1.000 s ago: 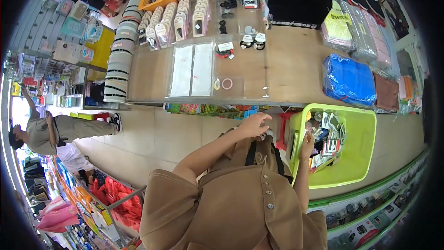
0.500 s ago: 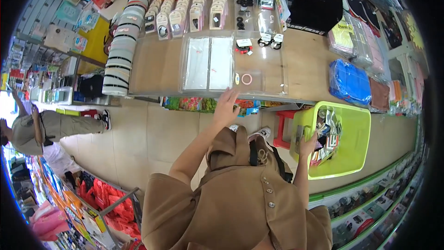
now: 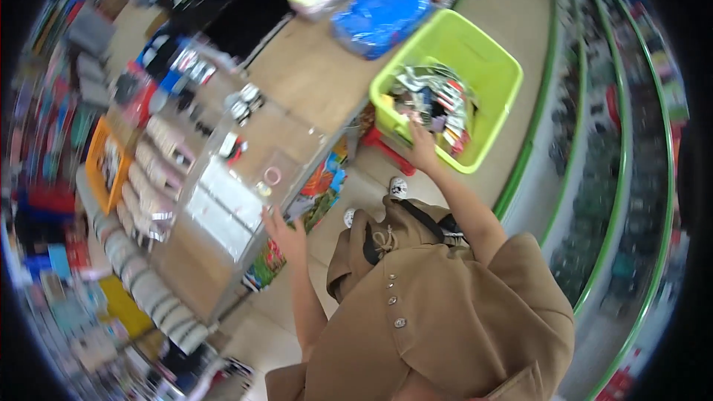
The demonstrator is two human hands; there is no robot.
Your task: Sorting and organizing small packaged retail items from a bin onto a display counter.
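Note:
My left hand (image 3: 284, 234) is at the front edge of the wooden table (image 3: 303, 52), fingers spread and holding nothing. Closest to it on the clear plastic sheet (image 3: 286, 130) are a pink ring (image 3: 272, 175), a small pale oval piece (image 3: 263, 189) and two white flat rectangles (image 3: 225, 208). My right hand (image 3: 423, 147) reaches over the near rim of a lime-green tub (image 3: 486, 78). Its fingertips blur into the mixed small packets (image 3: 443, 100) inside, so whether they grip anything is hidden.
Carded accessories (image 3: 152, 171) stand in rows on the table beside an orange basket (image 3: 96, 167). A blue plastic-wrapped bundle (image 3: 382, 18) lies near the tub. A red stool (image 3: 390, 152) shows below the tub. Green-edged shelves (image 3: 594, 141) line the right side.
The whole view has swung toward the tub, which now appears nearer the middle. My right hand has moved further over the tub's rim; my left stays by the table edge.

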